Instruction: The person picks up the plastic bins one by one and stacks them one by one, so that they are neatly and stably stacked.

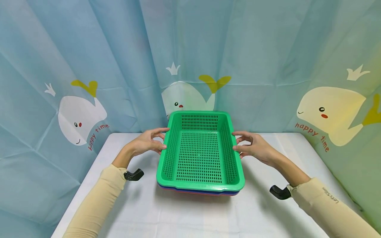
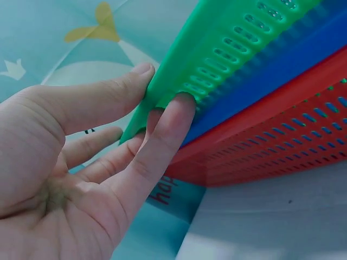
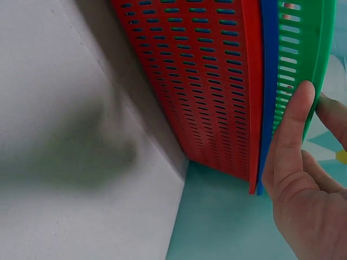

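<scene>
A green perforated plastic basket [image 1: 200, 186] stands nested on top of a blue basket [image 2: 293, 64], which sits in a red basket [image 2: 227, 146]. The green one holds nothing. At its left side my left hand [image 1: 146, 142] pinches the rim, thumb above and fingers beneath. On the opposite side my right hand [image 1: 256, 148] grips the green rim in the same way. In the right wrist view, the fingers lie against the green wall, beside the blue rim. Whether the green basket is lifted off the blue one, I cannot tell.
The stack is on a white-covered table [image 1: 190, 218]. A pale blue curtain [image 1: 253, 66] printed with whales hangs behind and at both sides. A black curved piece [image 1: 134, 175] sticks out at the left sleeve, and a similar black piece [image 1: 280, 192] at the right.
</scene>
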Available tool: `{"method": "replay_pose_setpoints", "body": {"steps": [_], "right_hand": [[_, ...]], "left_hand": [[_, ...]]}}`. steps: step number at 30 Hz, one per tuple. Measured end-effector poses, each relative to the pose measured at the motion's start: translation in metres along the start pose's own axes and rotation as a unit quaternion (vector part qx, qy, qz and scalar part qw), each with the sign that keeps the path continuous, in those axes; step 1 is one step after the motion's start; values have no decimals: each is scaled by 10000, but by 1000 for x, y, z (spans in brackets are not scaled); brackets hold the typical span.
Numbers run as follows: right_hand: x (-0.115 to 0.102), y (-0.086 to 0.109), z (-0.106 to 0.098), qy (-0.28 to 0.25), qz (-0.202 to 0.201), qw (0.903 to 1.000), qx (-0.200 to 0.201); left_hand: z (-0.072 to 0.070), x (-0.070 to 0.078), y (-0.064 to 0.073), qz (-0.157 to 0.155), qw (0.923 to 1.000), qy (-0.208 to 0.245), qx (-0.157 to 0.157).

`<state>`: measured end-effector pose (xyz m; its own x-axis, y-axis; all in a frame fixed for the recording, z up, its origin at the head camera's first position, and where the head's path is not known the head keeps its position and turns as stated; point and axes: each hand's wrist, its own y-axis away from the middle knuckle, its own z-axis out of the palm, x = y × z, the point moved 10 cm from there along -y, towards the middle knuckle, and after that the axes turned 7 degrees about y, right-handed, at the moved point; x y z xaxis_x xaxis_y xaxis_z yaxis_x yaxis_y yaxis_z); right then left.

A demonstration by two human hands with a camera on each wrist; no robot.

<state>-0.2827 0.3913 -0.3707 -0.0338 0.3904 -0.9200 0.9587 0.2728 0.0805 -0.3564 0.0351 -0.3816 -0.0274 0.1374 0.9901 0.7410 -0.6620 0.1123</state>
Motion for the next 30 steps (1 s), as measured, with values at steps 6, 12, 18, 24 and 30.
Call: {"method": "replay_pose_setpoints", "body": {"steps": [6, 12, 18, 24, 30], "right_hand": [[4, 0, 2, -11, 52, 10000, -42], [4, 0, 4, 1, 77, 9999, -65], [1, 1, 5, -55, 54, 9999, -87], [1, 2, 6, -76, 71, 9999, -97], [3, 1, 7, -29, 66, 9999, -136]], "left_hand": [[0, -3, -1, -71, 10000, -50, 19], [0, -2, -1, -168, 9998, -19, 42], [-1, -2, -1, -214, 9997, -62, 19], [-1, -4, -1, -226, 9997, -84, 8], [1, -6, -1, -268, 9996, -124, -26]]}}
